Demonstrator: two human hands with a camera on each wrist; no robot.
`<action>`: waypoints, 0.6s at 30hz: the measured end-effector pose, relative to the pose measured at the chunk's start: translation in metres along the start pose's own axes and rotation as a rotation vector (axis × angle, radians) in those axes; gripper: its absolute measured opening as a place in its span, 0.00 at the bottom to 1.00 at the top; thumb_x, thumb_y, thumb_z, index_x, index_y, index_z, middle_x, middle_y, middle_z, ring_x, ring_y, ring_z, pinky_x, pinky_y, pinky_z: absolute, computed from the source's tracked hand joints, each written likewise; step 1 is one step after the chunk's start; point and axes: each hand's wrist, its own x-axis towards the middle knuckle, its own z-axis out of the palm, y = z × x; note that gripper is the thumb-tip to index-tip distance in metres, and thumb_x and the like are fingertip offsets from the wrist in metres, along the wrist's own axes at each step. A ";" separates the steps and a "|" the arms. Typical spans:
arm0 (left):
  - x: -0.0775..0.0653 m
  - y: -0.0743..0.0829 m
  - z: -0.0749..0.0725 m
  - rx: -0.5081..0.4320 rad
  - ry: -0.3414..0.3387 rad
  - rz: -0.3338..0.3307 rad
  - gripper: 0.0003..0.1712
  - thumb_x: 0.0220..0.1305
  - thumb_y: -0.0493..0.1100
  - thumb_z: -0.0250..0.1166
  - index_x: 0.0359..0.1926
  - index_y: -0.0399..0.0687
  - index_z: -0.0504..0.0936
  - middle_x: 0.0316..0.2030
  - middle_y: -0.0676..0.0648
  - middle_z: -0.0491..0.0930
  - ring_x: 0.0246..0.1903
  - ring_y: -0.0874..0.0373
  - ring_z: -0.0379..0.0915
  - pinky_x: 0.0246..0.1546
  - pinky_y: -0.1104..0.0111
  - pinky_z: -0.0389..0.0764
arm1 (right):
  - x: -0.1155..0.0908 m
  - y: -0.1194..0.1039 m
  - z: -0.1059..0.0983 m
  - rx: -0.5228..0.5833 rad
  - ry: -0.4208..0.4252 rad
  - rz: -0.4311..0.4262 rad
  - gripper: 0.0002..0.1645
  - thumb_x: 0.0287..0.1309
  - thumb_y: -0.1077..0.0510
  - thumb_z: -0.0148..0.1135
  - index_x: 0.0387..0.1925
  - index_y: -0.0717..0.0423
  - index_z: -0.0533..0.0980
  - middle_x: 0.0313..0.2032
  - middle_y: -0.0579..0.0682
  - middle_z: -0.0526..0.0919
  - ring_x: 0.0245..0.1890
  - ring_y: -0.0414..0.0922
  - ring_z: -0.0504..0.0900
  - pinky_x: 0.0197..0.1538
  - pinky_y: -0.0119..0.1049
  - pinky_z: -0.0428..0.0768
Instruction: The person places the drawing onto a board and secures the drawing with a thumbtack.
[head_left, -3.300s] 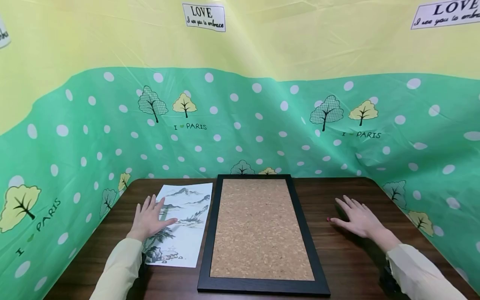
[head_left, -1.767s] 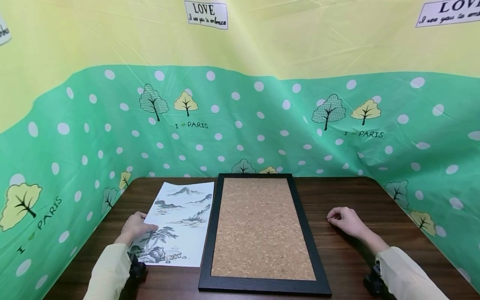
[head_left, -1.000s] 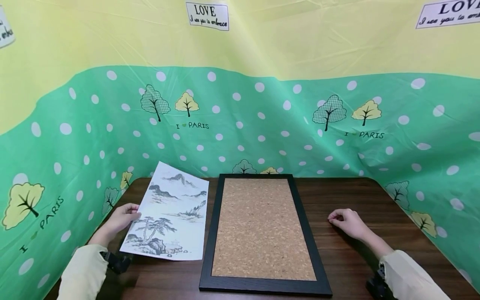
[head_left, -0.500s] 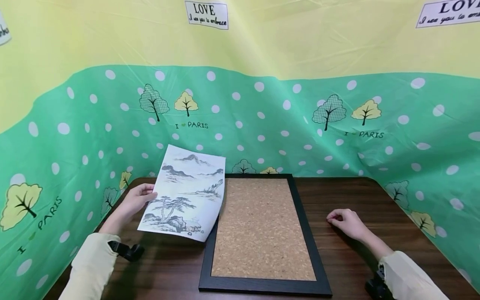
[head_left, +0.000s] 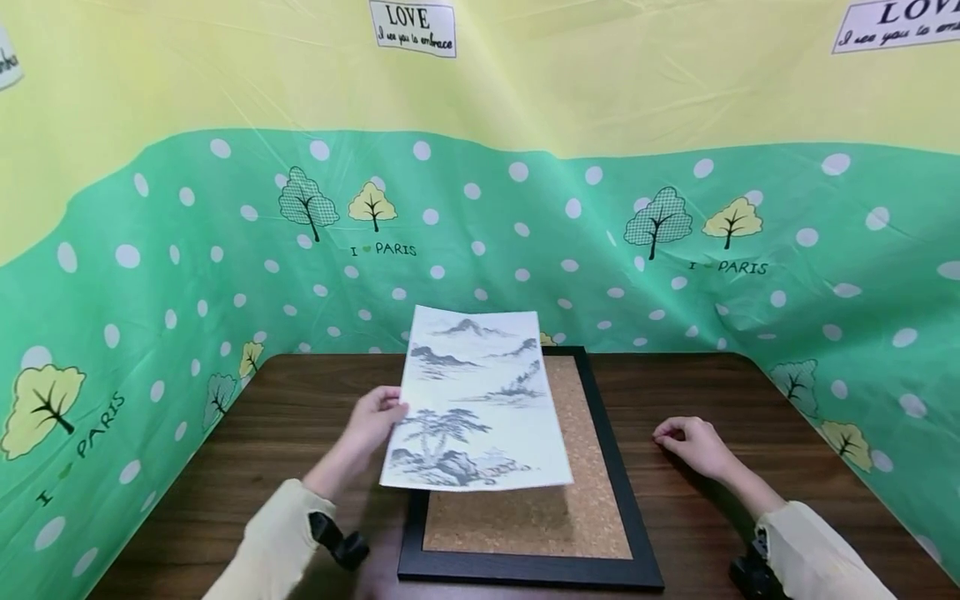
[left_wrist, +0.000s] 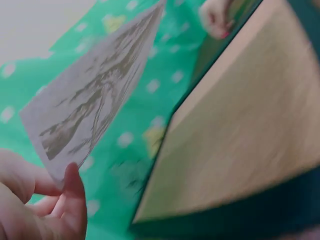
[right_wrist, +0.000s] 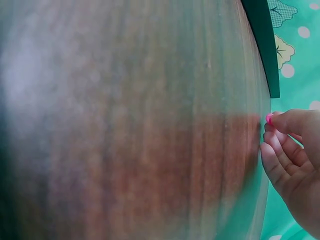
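- Corkboard [head_left: 517, 537]: laid flat on the dark bench [head_left: 300, 400], and taken here as the landmark; its black frame [head_left: 525, 571] is seen in full along the near side, while much of the far and left sides is hidden.
- Picture [head_left: 472, 400]: a sheet printed with mountains and trees, held above the corkboard's far left portion. A shadow is cast on the cork below its near edge, and in the left wrist view a gap is seen between sheet and board.
- Left hand [head_left: 375, 421]: placed above the corkboard's left side; the sheet's left edge is pinched between thumb and fingers.
- Right hand [head_left: 693, 442]: held to the right of the corkboard, apart from it, with thumb and fingertips brought together. A pink bit [right_wrist: 269, 119] is apparently pinched there; its kind cannot be told.
- Change: the picture, earlier laid flat to the left of the corkboard, has been lifted and carried over it; the right hand has been left almost unmoved.
- Meaning: the carrying appears nearly complete, but the sheet is judged not yet placed, since it is raised and set off toward the corkboard's far left. Lowering and squaring seem to be required.
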 end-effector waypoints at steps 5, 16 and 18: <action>-0.016 -0.015 0.049 0.017 -0.025 0.027 0.13 0.57 0.29 0.55 0.44 0.26 0.72 0.32 0.42 0.75 0.27 0.61 0.69 0.27 0.73 0.72 | 0.001 0.000 0.002 -0.004 0.010 0.002 0.06 0.52 0.69 0.58 0.28 0.61 0.80 0.28 0.50 0.81 0.28 0.42 0.75 0.32 0.34 0.75; -0.024 -0.046 0.077 0.194 -0.027 0.083 0.11 0.56 0.29 0.56 0.42 0.30 0.73 0.30 0.44 0.72 0.29 0.58 0.67 0.29 0.71 0.70 | -0.001 0.002 0.003 -0.013 0.026 0.015 0.05 0.51 0.69 0.59 0.28 0.60 0.80 0.28 0.50 0.81 0.28 0.43 0.76 0.32 0.36 0.75; -0.024 -0.049 0.077 0.210 -0.006 0.094 0.11 0.55 0.28 0.57 0.41 0.30 0.73 0.29 0.44 0.72 0.29 0.58 0.67 0.30 0.72 0.70 | -0.002 0.002 0.002 -0.007 0.025 0.021 0.05 0.51 0.70 0.59 0.27 0.60 0.80 0.27 0.50 0.81 0.28 0.42 0.76 0.32 0.36 0.75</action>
